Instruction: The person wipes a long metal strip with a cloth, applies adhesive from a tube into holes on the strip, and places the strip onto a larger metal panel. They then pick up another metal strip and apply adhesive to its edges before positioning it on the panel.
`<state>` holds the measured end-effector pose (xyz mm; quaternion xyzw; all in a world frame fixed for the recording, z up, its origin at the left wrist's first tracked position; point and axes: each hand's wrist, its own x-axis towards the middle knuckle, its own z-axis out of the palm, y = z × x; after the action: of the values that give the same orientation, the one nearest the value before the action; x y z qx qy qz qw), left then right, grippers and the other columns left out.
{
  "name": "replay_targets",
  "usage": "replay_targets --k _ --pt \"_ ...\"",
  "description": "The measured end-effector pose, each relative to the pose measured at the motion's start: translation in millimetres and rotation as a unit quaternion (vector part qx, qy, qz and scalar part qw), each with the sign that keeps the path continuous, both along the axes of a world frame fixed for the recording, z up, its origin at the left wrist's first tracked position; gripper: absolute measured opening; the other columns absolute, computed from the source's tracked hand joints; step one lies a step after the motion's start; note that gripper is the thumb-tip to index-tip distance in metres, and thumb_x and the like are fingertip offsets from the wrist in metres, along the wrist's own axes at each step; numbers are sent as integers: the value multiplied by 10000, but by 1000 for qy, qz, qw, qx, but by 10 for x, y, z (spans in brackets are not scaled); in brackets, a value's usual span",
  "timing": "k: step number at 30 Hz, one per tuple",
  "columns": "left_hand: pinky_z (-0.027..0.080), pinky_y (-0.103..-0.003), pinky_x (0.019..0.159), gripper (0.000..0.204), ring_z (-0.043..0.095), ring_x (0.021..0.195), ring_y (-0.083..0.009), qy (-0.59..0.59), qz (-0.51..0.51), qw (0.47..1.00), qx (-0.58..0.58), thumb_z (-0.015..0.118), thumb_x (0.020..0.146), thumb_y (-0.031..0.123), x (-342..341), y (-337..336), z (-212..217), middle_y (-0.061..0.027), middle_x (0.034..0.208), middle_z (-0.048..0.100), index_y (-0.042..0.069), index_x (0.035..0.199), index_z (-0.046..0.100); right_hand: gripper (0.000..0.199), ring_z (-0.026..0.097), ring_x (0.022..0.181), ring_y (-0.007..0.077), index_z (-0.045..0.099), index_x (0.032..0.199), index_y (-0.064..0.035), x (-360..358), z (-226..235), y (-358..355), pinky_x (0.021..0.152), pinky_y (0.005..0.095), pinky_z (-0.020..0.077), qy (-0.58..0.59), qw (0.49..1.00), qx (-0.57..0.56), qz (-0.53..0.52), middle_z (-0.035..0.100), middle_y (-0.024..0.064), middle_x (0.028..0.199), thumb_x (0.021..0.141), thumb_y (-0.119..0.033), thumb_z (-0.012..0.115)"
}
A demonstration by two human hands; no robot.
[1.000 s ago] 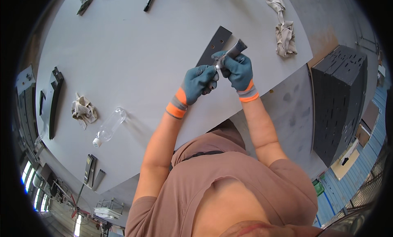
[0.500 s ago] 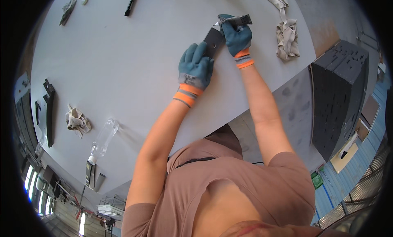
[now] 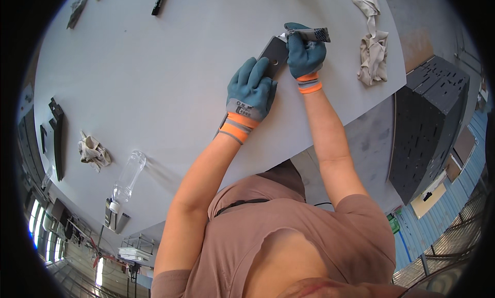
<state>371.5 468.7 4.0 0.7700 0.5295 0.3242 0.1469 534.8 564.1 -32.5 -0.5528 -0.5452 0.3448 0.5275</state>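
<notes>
A dark grey flat bar with a round hole point(image 3: 274, 50) slants across the table, its lower end showing beside my left wrist. My left hand point(image 3: 249, 87), in a blue-grey coated glove with an orange cuff, is closed over the bar's middle and hides that part. In a matching glove, my right hand point(image 3: 305, 55) grips a dark squeeze tube point(image 3: 315, 35) by its body. The tube's pale tip is close to the bar's far end; whether it touches, I cannot tell.
Crumpled pale cloths point(image 3: 373, 58) lie at the right, another cloth point(image 3: 94, 151) at the left. A clear plastic bottle point(image 3: 130, 174) lies near the front left edge. Black strips point(image 3: 56, 138) sit farther left. A black slotted stack point(image 3: 430, 128) stands beyond the table's right edge.
The view has shifted slightly. The bar's lower end now shows beside my left wrist. My right hand still holds the tube close to the bar's far end.
</notes>
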Motion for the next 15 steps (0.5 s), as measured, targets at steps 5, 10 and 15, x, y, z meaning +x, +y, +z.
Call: replay_targets --k 5,10,15 --pt "587 -521 933 146 644 1202 -447 -8 2 1000 2 754 867 102 2 4 -6 -196 1363 648 25 876 630 95 745 781 208 764 946 30 -48 68 9 742 327 602 4 1000 13 -2 794 134 924 933 -42 703" --pt "586 -524 931 148 643 1196 -454 -14 -1 1000 3 752 871 99 -1 8 0 -197 1363 641 26 880 625 84 745 795 203 755 935 36 -47 76 13 755 328 605 -6 1000 18 0 795 138 935 928 -20 694" --pt "583 -524 930 157 641 1192 -459 -17 1 1000 0 753 868 92 -1 -6 -9 -195 1362 637 25 889 613 100 745 796 203 761 948 36 -58 78 1 758 328 605 4 1000 5 1 795 132 929 926 -26 687"
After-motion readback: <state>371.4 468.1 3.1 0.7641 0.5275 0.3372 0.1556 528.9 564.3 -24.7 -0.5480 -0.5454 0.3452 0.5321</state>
